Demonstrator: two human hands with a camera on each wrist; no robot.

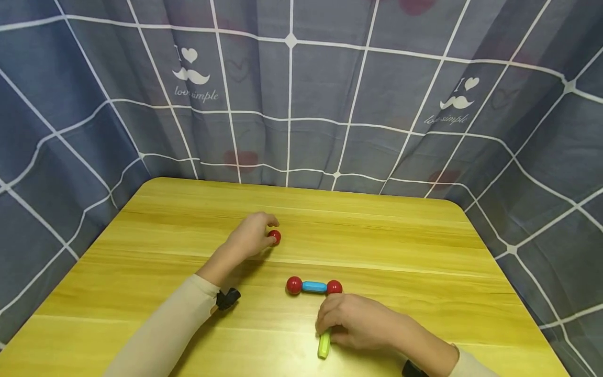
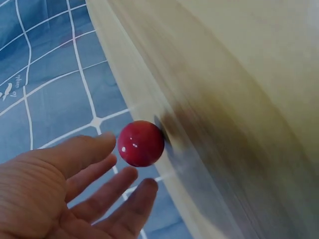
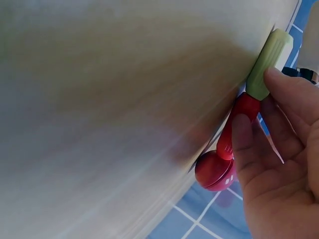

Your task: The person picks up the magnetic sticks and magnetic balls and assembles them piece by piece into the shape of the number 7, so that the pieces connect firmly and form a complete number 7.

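My left hand (image 1: 250,234) reaches a red ball (image 1: 275,237) on the table, its thumb tip beside the ball and its fingers loosely bent. In the left wrist view the ball (image 2: 141,143) sits just beyond the fingertips, not enclosed by them. My right hand (image 1: 360,320) holds a green stick (image 3: 269,64) and a red stick (image 3: 238,124) where they meet end to end, thumb on the green, a finger on the red. Just beyond lies a blue stick (image 1: 314,287) between two red balls, the left ball (image 1: 294,285) and the right ball (image 1: 334,287). The red stick's far end meets or nearly meets the right ball.
The pieces lie on a yellow wood-grain table (image 1: 400,235) with rounded far corners. A grey-blue checked curtain (image 1: 320,78) hangs around its back and sides. Black wrist straps with cameras sit at both sleeves, the left camera (image 1: 228,299) low over the table.
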